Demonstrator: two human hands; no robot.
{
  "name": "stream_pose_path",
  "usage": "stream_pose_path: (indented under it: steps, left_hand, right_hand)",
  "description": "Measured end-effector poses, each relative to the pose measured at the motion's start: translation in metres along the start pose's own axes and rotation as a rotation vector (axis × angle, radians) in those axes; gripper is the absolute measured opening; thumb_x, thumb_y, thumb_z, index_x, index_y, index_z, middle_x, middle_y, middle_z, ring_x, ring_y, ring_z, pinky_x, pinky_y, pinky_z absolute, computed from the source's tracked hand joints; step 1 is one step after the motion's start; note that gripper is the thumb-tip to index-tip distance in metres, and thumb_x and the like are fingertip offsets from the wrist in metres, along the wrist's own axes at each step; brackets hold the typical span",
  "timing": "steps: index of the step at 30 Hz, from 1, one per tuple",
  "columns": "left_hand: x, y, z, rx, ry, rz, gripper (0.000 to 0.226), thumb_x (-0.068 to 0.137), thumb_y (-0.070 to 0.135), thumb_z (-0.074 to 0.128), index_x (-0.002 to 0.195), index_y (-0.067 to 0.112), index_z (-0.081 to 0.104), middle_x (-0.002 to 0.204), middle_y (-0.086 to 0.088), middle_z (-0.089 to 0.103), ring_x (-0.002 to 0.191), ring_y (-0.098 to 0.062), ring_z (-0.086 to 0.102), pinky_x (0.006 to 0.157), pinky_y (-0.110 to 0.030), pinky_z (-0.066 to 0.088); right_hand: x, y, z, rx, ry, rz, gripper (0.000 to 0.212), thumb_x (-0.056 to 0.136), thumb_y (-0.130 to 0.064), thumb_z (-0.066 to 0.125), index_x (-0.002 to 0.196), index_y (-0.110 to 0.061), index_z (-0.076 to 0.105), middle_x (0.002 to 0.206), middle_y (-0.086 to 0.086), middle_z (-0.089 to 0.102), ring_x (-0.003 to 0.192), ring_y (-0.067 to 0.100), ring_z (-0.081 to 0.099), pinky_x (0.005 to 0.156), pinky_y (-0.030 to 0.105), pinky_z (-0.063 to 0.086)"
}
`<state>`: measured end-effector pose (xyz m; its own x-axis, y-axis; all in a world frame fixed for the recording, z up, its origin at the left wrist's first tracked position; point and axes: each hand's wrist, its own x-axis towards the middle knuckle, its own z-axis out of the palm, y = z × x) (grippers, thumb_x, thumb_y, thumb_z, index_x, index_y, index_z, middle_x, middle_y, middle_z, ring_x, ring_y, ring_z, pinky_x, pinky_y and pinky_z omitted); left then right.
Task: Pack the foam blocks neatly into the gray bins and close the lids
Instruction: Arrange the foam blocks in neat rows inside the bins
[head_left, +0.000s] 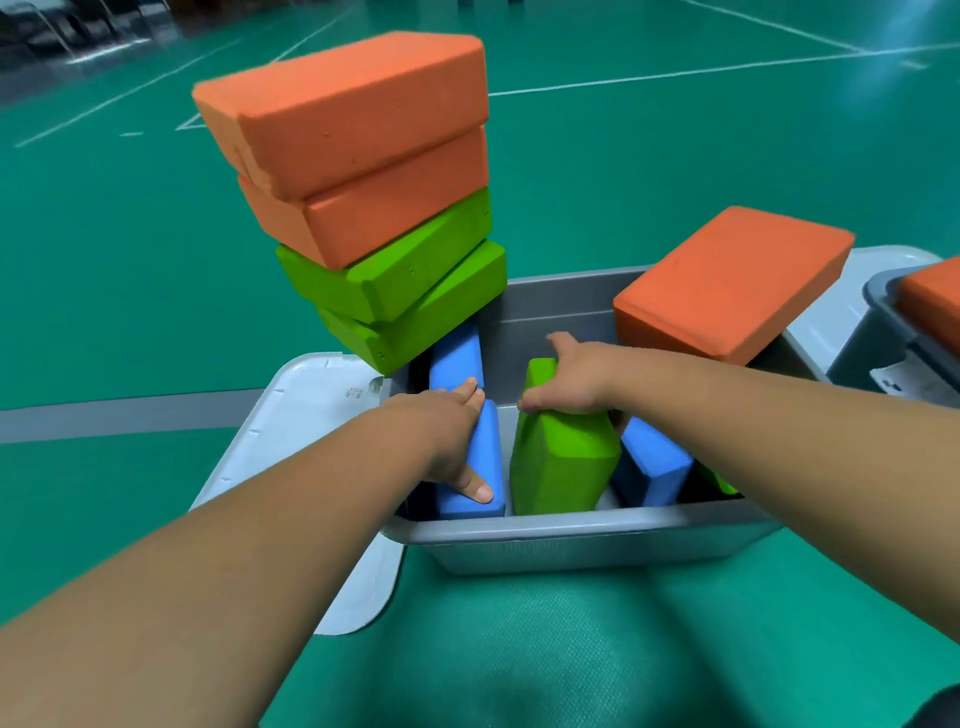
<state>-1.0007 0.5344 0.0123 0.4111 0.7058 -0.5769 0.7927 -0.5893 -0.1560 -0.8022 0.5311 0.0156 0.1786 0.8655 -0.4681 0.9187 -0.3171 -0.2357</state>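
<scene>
Your right hand (571, 382) is grasping the top of the green foam block (563, 467), fingers curled over it, as it is standing upright in the middle of the gray bin (571, 540). Your left hand (449, 431) is resting, fingers straight and released, on the blue foam block (470, 501) along the bin's left wall. A stack of orange and green blocks (363, 208) is leaning at the bin's far-left corner.

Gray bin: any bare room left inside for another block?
Yes: the far middle, bordered by the far wall of the bin, the blue blocks at left, the orange block on the right rim and the green block the right hand grips. A thin gap runs between green and near blue. The near right corner is crowded.
</scene>
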Motion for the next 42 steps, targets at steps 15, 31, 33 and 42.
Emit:
stream_pose_path:
  steps: [15, 31, 33, 42]
  left_hand:
    - [-0.016, -0.010, 0.009, -0.045, 0.064, 0.004, 0.124, 0.077, 0.080, 0.069, 0.167, 0.018, 0.009, 0.175, 0.003, -0.004, 0.158, -0.029, 0.019, 0.123, -0.050, 0.031]
    - [-0.033, 0.004, -0.003, 0.088, -0.018, -0.068, 0.108, 0.072, 0.058, 0.089, 0.150, 0.010, 0.032, 0.143, -0.008, 0.038, 0.128, -0.031, 0.051, 0.101, -0.047, 0.050]
    - [-0.034, 0.004, -0.004, 0.100, -0.013, -0.072, 0.107, 0.072, 0.057, 0.089, 0.150, 0.010, 0.033, 0.142, -0.008, 0.038, 0.126, -0.031, 0.053, 0.099, -0.046, 0.051]
    - [-0.029, -0.010, 0.003, -0.004, -0.004, -0.042, 0.118, 0.065, 0.064, 0.090, 0.151, 0.011, 0.030, 0.144, -0.003, 0.037, 0.126, -0.031, 0.055, 0.102, -0.049, 0.050]
  right_hand:
    - [-0.005, -0.006, 0.032, 0.062, -0.225, -0.155, 0.076, 0.101, -0.071, 0.038, 0.162, -0.050, 0.000, 0.135, 0.010, 0.054, 0.086, 0.025, 0.076, 0.076, 0.047, 0.066]
    - [-0.019, -0.023, 0.042, 0.120, -0.117, -0.104, 0.100, 0.082, -0.056, 0.072, 0.162, -0.032, 0.016, 0.133, 0.012, 0.057, 0.102, 0.035, 0.070, 0.067, 0.039, 0.062]
    - [-0.020, -0.024, 0.043, 0.122, -0.135, -0.102, 0.097, 0.079, -0.056, 0.072, 0.158, -0.034, 0.020, 0.122, 0.010, 0.059, 0.094, 0.035, 0.072, 0.066, 0.040, 0.063]
    - [-0.032, -0.021, 0.041, 0.125, -0.272, -0.117, 0.101, 0.091, -0.063, 0.069, 0.161, -0.042, 0.000, 0.120, 0.019, 0.059, 0.074, 0.036, 0.078, 0.068, 0.052, 0.066]
